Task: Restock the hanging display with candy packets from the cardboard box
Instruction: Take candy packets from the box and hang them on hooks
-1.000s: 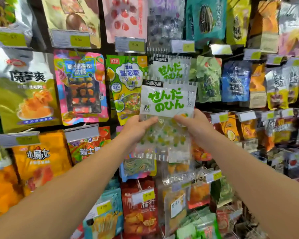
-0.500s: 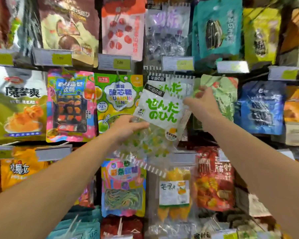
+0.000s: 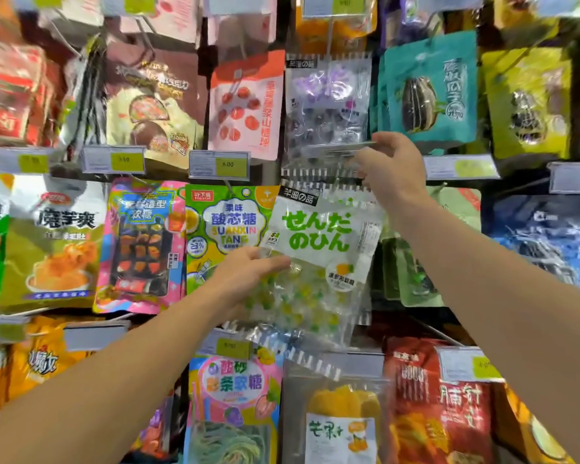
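The candy packet (image 3: 315,232) has a white label with green letters and a clear lower half full of yellow-green sweets. My left hand (image 3: 252,272) grips it from the left at its middle and holds it against the hanging display. Its top edge sits just under my right hand (image 3: 390,172). That hand pinches the clear price tag (image 3: 335,148) at the end of a hook, tipped up in front of a purple candy packet (image 3: 329,102). The cardboard box is out of view.
Packets hang tightly all around: a green sour-candy packet (image 3: 225,226) to the left, a teal seed bag (image 3: 429,92) up right, a mango packet (image 3: 342,413) below. Rows of price tags (image 3: 219,164) stick out on hooks between the rows.
My right hand has let go of the packet and risen to the hook's price tag. My left hand has carried the packet up and right. The view has tilted upward.
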`<state>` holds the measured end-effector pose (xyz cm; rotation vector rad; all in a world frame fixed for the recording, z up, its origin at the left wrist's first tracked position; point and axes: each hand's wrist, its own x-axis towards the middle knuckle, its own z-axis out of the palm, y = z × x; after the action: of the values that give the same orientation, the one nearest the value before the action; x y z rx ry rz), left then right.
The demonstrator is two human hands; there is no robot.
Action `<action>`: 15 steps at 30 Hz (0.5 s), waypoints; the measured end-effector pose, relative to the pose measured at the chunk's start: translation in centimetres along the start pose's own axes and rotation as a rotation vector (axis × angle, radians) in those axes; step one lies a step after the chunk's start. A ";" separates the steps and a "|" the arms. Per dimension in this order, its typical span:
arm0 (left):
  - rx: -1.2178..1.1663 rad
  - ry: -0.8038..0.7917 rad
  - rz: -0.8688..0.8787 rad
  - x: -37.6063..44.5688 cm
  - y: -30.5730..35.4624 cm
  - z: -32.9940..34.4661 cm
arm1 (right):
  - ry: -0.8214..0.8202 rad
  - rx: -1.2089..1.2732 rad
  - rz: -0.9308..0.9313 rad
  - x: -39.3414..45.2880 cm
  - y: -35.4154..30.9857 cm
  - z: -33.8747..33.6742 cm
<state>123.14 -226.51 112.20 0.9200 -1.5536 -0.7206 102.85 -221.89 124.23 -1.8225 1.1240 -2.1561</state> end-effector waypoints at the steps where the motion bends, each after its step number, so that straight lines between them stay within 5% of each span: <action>1: -0.013 0.015 0.002 0.0 0.2 0.3 | -0.001 0.040 0.000 0.3 -0.1 -0.1; 15: -0.132 0.099 -0.040 1.9 2.6 4.7 | -0.108 0.295 0.052 2.8 0.3 -1.0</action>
<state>117.99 -226.97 114.53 0.8778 -1.3873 -0.7849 101.11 -223.10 126.26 -1.7339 0.7741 -2.0391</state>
